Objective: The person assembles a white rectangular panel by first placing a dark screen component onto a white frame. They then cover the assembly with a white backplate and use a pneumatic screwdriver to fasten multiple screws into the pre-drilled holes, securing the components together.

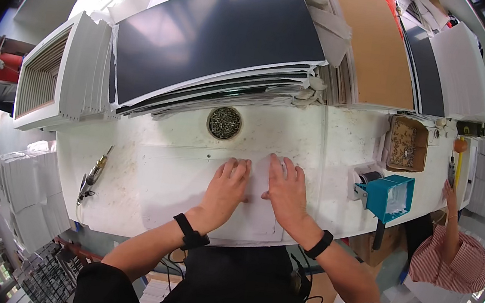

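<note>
My left hand [227,191] lies palm down on a flat white panel [164,199] on the worktable, its fingers stretched forward and holding nothing. Just to its right, my right hand [287,194] rests the same way near the panel's right side, fingers extended and thumb pointing left. A narrow gap separates the two hands. Beyond them stands a round bowl [224,123] full of small metal screws or similar pieces. At the left of the table lies a power screwdriver [94,176] with a thin bit, out of reach of both hands.
Stacked dark panels [220,40] line the back, with white frames [73,76] at left and a brown board [375,53] at right. A teal holder [391,197] and a cardboard box [407,144] of small parts stand right. A co-worker [450,256] in stripes reaches over the table's far right.
</note>
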`<state>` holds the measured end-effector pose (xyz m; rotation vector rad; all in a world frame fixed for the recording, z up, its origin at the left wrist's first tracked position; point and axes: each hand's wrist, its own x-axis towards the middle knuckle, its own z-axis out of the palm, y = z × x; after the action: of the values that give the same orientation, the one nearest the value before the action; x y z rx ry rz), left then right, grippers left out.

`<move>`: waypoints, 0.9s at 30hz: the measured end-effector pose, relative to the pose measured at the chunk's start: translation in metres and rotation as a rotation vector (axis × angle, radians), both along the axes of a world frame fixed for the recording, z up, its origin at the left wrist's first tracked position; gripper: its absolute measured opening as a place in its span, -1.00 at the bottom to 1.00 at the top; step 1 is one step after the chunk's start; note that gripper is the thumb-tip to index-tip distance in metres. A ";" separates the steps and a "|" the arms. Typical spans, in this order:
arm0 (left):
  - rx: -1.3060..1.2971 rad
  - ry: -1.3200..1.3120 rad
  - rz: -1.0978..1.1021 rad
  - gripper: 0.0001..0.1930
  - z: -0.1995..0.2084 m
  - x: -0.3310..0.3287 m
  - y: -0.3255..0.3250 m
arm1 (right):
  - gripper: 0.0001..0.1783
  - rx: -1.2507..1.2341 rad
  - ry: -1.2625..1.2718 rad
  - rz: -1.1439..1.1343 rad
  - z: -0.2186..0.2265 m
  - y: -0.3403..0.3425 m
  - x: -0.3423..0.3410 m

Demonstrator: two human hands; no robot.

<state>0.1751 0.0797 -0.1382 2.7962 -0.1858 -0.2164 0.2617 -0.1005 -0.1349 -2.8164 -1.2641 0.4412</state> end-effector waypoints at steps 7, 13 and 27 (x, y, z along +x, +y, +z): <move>0.062 -0.021 -0.049 -0.01 -0.001 -0.002 0.003 | -0.37 0.233 0.040 0.032 -0.003 0.002 0.021; 0.062 0.020 -0.152 -0.09 0.008 -0.018 0.006 | -0.45 0.313 0.137 0.020 -0.010 -0.025 0.035; -0.197 -0.231 1.317 -0.25 -0.007 -0.230 -0.098 | -0.32 0.075 0.249 0.031 -0.005 -0.063 -0.051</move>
<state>-0.0554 -0.0183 -0.1453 2.1656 1.4182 0.4124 0.2102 -0.1632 -0.1404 -2.5847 -1.2459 0.7044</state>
